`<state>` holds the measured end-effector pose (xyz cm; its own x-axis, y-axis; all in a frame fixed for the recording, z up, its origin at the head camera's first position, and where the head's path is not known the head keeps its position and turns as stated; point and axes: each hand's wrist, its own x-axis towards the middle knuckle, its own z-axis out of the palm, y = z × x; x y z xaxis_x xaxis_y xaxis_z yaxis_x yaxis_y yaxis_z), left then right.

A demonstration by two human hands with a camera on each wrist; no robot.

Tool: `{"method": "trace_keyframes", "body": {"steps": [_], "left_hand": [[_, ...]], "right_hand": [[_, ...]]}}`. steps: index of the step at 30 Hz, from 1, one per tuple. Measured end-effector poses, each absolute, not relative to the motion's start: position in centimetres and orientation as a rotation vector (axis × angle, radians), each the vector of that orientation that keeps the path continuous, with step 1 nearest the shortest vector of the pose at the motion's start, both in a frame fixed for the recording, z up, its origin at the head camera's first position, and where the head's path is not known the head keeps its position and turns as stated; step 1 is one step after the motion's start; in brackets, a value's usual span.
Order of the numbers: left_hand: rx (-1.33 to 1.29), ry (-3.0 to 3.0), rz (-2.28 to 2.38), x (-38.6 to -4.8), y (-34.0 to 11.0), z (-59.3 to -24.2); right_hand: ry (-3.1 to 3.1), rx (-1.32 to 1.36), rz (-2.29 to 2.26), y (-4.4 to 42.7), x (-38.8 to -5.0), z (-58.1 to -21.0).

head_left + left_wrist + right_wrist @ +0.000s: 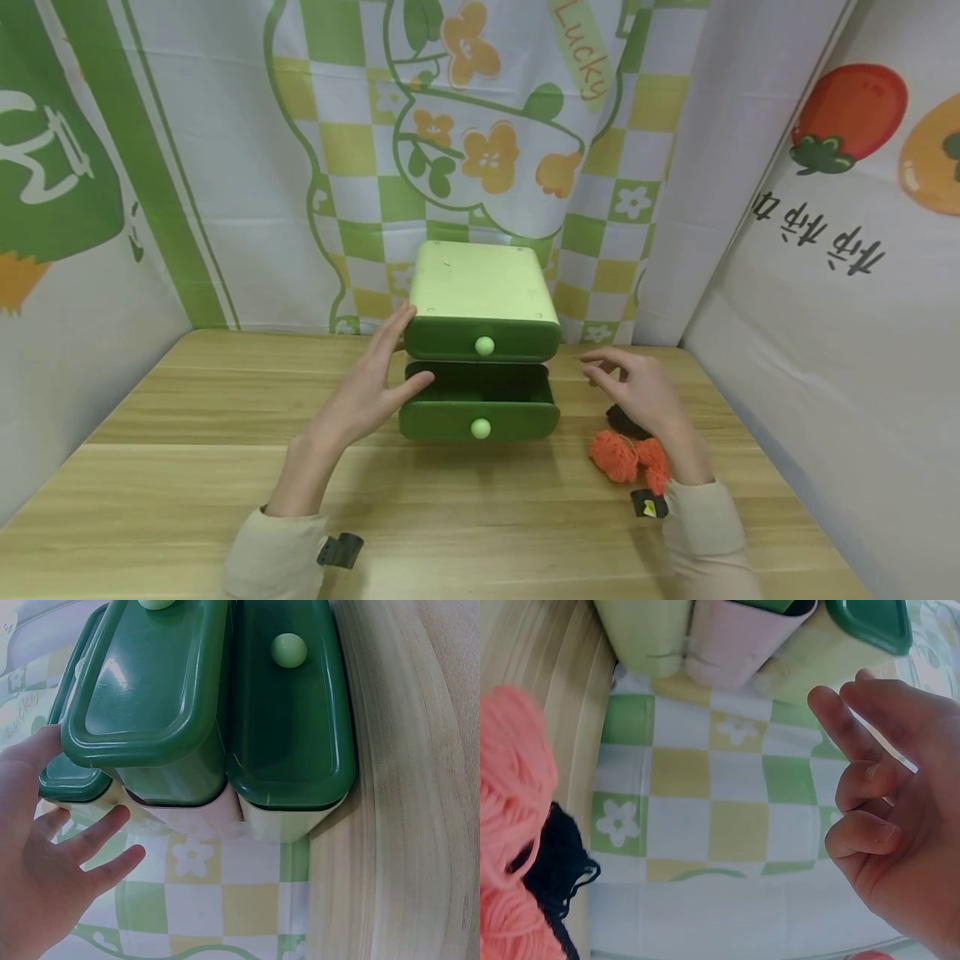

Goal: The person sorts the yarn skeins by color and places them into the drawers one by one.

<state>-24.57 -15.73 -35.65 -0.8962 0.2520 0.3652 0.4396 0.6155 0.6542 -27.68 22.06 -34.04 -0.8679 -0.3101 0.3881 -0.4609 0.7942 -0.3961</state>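
So the whole thing seems to be hinging on the open middle drawer (442, 422) and which hand is closer to it. That's easily the left hand (363, 396). It's sitting right at the drawer's left end, so the drawer is lying off to that hand's right, with its long side running across, left to right, and its front and knob (481, 428) facing the person. The drawer is sticking out of the little cabinet (480, 279), under a shut top drawer (450, 340) and, going by the left wrist view, over a shut bottom drawer (289, 727). I can't make out what's inside; it's too dark in there.

Pose-wise, the left hand isn't gripping anything. Its fingers are spreading apart along the cabinet's left side, and the thumb is pointing in toward the drawer's near left corner. I honestly can't tell if it's touching or just hovering.

The right hand (637, 387) is hanging above the tabletop (450, 533) off the cabinet's right side, with bare wood showing between them. It's holding nothing, fingers loosely bending, thumb and index pointing back toward the cabinet. The black yarn (624, 422) and orange yarn (615, 457) are lying under and beside that wrist, so for those two, the right hand is clearly the closer one.
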Motion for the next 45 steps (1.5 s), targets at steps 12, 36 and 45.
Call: {"method": "trace_keyframes", "body": {"steps": [12, 36, 45], "left_hand": [[-0.572, -2.600, -1.167, -24.6, -15.8, -35.8], [-0.577, -2.609, -1.157, -24.7, -15.8, -35.5], [-0.574, -2.606, -1.179, -24.5, -15.8, -35.5]], "right_hand": [[-2.792, 0.492, 0.735, 24.2, -28.5, -34.8], [-2.871, 0.438, 0.690, 28.2, -29.4, -36.5], [-3.005, 0.404, 0.644, 28.6, -29.4, -36.8]]}}
